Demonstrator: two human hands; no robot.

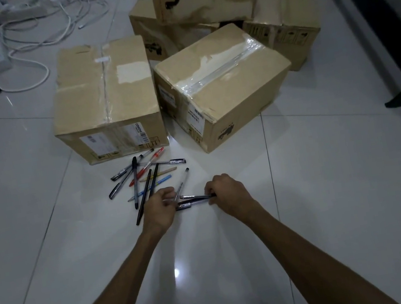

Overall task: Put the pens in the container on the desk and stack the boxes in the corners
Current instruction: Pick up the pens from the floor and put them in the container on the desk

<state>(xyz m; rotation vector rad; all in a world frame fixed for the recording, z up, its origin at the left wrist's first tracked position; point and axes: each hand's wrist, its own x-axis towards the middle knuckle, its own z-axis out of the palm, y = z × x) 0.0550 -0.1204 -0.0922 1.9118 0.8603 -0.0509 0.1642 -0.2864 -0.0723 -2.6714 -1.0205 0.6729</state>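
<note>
Head view, five boxes (104, 93), left hand (161, 204) and right hand (223, 190) gripping perhaps two pens (194, 199)

**Colours on the floor**

Past my left hand (162, 206): scattered pens (145, 177), mostly black and clear, one red pen (147, 169), one blue pen (158, 182), one tan pencil (161, 172). Between my hands, dark pens (194, 199) with black caps. Beyond, brown cardboard boxes (105, 98) with clear tape, white labels, black print. Floor tiles (332, 183) glossy white, grey grout. Far left, white cables (41, 32).
</note>
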